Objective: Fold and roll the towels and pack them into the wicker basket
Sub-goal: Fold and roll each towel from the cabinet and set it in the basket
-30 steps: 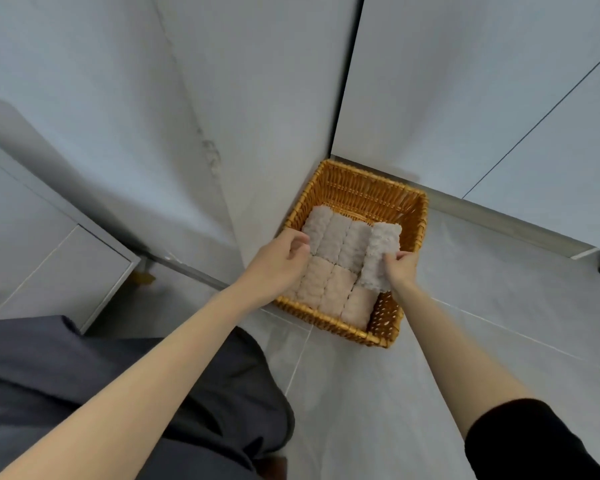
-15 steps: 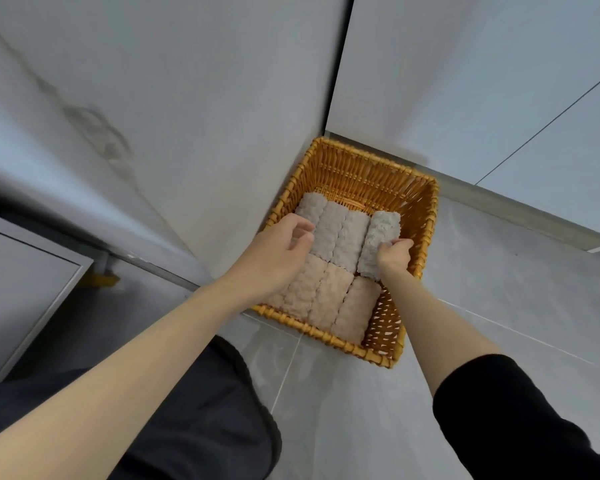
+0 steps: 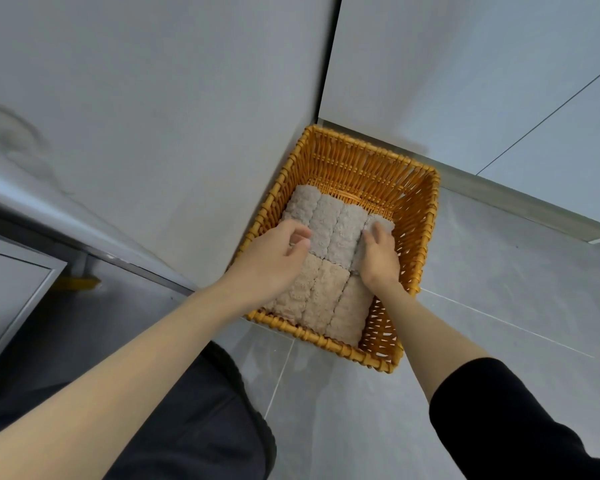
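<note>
An orange wicker basket [image 3: 371,150] stands on the floor in a wall corner. Inside it, grey rolled towels [image 3: 326,226] form the far row and beige rolled towels [image 3: 323,296] form the near row, packed side by side. My right hand [image 3: 378,261] grips one more grey towel roll [image 3: 384,223] and has it down at the right end of the far row, against the basket's right wall. My left hand [image 3: 274,261] rests on the left towels with its fingers loosely curled, holding nothing.
Grey walls [image 3: 187,116] meet right behind the basket and close it in at left and back. Pale floor tiles [image 3: 499,289] stretch to the right and front. A cabinet door [image 3: 11,289] shows at far left; my dark trousers [image 3: 187,427] fill the bottom.
My right hand has lowered the grey roll from above the basket into the far row's right end. My left hand stayed on the left towels. The camera moved closer.
</note>
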